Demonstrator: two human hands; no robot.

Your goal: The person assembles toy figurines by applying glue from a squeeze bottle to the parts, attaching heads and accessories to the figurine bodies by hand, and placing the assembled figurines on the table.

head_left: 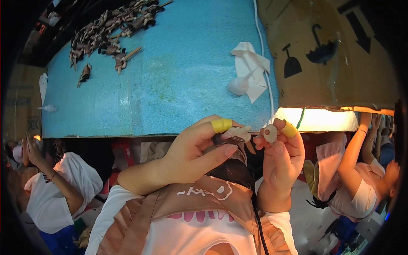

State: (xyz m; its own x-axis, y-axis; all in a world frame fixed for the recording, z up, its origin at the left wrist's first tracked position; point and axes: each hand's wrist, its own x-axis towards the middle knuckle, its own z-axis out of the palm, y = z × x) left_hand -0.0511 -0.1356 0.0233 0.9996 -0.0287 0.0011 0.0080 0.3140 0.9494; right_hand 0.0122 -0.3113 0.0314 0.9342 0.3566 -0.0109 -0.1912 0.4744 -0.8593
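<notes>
My left hand is closed around a small figurine, pale on top with darker parts, gripped between thumb and fingers. A wooden-looking stick end shows just beside it. Close by on the right, my right hand pinches a small pale rounded piece with a reddish-brown spot or hole in its middle. The two pieces are held apart in front of my chest, by the table's near edge. Yellow tape wraps a finger on each hand. My fingers partly hide both pieces.
On the blue table a heap of small brown figurines on sticks lies far left. A white squeeze bottle rests on white paper beside a white cable. A cardboard box stands right. Co-workers sit on both sides.
</notes>
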